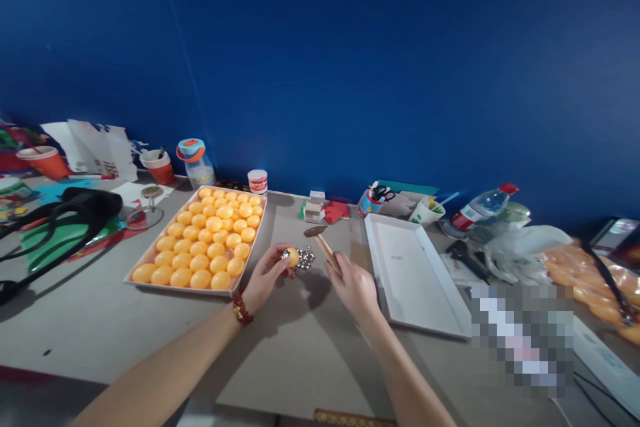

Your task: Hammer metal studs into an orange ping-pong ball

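Note:
Between the fingers of my left hand [267, 275] is an orange ping-pong ball [292, 256], with something small and shiny at its upper left side by my thumb. My right hand [354, 283] is wrapped round the wooden handle of a hammer [324, 244]. The hammer's head is raised, a little right of the ball and apart from it. Beside the ball lies a small heap of shiny metal pieces [305, 257], partly hidden by it. To the left stands a shallow white box [186, 291] filled with rows of orange ping-pong balls [199, 261].
A white tray [420, 273] lies right of my right hand. Along the blue wall stand a pen cup [371, 204], small boxes [315, 208], a red-and-white jar [257, 181] and a bottle [483, 207]. Bagged orange balls [583, 280] are at far right; black straps [75, 213] lie left.

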The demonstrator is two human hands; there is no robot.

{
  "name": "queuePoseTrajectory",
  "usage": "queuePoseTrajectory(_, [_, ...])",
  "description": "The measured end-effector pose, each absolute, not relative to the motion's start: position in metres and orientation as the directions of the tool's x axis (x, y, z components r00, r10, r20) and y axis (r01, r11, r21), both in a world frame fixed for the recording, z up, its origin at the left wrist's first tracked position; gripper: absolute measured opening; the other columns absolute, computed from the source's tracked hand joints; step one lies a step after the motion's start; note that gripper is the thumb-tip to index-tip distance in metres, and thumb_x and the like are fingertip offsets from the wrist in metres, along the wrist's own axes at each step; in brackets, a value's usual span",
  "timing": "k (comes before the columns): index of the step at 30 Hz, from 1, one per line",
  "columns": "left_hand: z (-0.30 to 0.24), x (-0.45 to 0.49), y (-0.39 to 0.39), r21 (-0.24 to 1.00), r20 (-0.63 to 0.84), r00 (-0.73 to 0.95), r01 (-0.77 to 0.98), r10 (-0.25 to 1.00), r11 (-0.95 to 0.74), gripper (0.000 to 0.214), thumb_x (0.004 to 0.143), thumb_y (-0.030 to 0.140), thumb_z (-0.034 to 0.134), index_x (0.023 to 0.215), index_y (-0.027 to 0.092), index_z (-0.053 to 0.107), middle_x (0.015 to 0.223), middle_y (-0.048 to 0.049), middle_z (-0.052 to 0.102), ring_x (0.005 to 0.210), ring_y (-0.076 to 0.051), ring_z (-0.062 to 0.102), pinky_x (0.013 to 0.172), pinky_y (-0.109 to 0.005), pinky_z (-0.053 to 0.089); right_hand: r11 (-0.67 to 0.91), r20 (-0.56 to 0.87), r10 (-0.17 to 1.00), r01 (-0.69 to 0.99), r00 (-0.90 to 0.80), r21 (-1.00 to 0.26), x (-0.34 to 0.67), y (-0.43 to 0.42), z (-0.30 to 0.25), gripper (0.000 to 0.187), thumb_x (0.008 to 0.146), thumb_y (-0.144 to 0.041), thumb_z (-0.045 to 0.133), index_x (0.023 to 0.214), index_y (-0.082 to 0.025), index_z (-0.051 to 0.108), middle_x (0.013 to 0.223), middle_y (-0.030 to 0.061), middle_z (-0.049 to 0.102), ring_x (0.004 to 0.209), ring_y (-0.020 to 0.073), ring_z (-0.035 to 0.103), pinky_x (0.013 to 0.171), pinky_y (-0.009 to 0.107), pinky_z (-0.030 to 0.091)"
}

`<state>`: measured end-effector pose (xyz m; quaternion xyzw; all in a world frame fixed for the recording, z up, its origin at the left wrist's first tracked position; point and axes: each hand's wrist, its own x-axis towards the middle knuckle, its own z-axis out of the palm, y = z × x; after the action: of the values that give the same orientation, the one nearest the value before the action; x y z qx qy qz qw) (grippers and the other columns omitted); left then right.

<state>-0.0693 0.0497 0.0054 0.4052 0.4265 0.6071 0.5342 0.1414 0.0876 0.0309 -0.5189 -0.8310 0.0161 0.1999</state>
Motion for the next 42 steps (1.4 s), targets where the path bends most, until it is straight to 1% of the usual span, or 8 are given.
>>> queuePoseTrajectory(2, [0.003,-0.068,0.050,0.955,0.017,-0.100,-0.292,0.995,-0.046,0.034,0.081,0.041,0.063,0.106,0.018,0.059,0.081,-0.0019,0.062,0.061,-0.012,0.058,0.053,-0.021,0.043,0.465,0.321,0.866,0.855,-0.385,-0.229,0.142,0.089,0.034,0.025,0.094,-0.036,0.041,0.095,-0.018,0.059,0.064,0.0033,0.067,0.053,0.0168,0.060,0.050,0.025,0.025])
queuePoseTrajectory(6, [0.002,-0.066,0.048,0.965,0.067,-0.102,-0.247,0.993,-0.091,0.032,0.084,0.039,0.060,0.108,0.018,0.058,0.078,-0.0010,0.061,0.062,-0.012,0.057,0.056,-0.022,0.042,0.469,0.312,0.867,0.848,-0.388,-0.246,0.141,0.093,0.044,0.024,0.094,-0.035,0.042,0.097,-0.018,0.059,0.066,0.0038,0.067,0.054,0.0174,0.060,0.050,0.025,0.026])
queuePoseTrajectory(11, [0.007,-0.065,0.045,0.971,0.138,-0.135,-0.176,0.981,-0.161,0.031,0.086,0.039,0.057,0.108,0.018,0.058,0.075,-0.0011,0.062,0.061,-0.014,0.056,0.059,-0.026,0.046,0.438,0.210,0.898,0.827,-0.387,-0.351,0.134,0.101,0.046,0.013,0.089,-0.028,0.052,0.096,-0.022,0.061,0.073,0.0014,0.069,0.063,0.0173,0.062,0.054,0.024,0.030])
queuePoseTrajectory(18, [0.008,-0.062,0.043,0.960,0.159,-0.094,-0.219,0.983,-0.176,0.030,0.083,0.035,0.062,0.108,0.019,0.058,0.097,-0.0056,0.063,0.074,-0.015,0.059,0.065,-0.028,0.052,0.434,0.166,0.900,0.795,-0.403,-0.425,0.116,0.128,0.031,0.018,0.084,-0.019,0.057,0.101,-0.021,0.062,0.102,0.0055,0.068,0.092,0.0186,0.062,0.069,0.022,0.038])
queuePoseTrajectory(25, [0.007,-0.064,0.040,0.967,0.141,-0.090,-0.203,0.986,-0.156,0.034,0.083,0.037,0.062,0.110,0.018,0.059,0.098,-0.0061,0.063,0.075,-0.015,0.059,0.066,-0.029,0.052,0.381,0.043,0.913,0.809,-0.406,-0.448,0.104,0.161,0.023,0.011,0.078,-0.022,0.063,0.088,-0.020,0.068,0.087,0.0052,0.070,0.080,0.0184,0.063,0.062,0.022,0.035])
queuePoseTrajectory(31, [0.010,-0.064,0.040,0.970,0.124,-0.085,-0.200,0.989,-0.139,0.035,0.081,0.037,0.064,0.110,0.019,0.060,0.097,-0.0051,0.064,0.074,-0.015,0.059,0.065,-0.028,0.050,0.310,-0.045,0.923,0.810,-0.381,-0.498,0.096,0.173,0.019,0.013,0.079,-0.026,0.061,0.088,-0.021,0.069,0.078,0.0034,0.069,0.065,0.0155,0.061,0.053,0.021,0.033])
queuePoseTrajectory(37, [0.010,-0.063,0.040,0.972,0.122,-0.088,-0.189,0.989,-0.137,0.037,0.080,0.038,0.065,0.112,0.018,0.061,0.097,-0.0060,0.064,0.074,-0.015,0.060,0.066,-0.029,0.052,0.271,-0.050,0.932,0.782,-0.359,-0.561,0.092,0.172,0.021,0.009,0.075,-0.022,0.063,0.081,-0.021,0.069,0.075,0.0035,0.069,0.066,0.0163,0.061,0.052,0.021,0.032])
queuePoseTrajectory(42, [0.009,-0.065,0.040,0.969,0.124,-0.031,-0.212,0.992,-0.128,0.037,0.083,0.035,0.062,0.116,0.019,0.060,0.109,-0.0094,0.063,0.082,-0.018,0.061,0.071,-0.031,0.053,0.253,-0.041,0.925,0.693,-0.377,-0.675,0.104,0.156,0.034,0.006,0.076,-0.023,0.062,0.078,-0.020,0.066,0.066,-0.0001,0.065,0.056,0.0137,0.058,0.050,0.020,0.033])
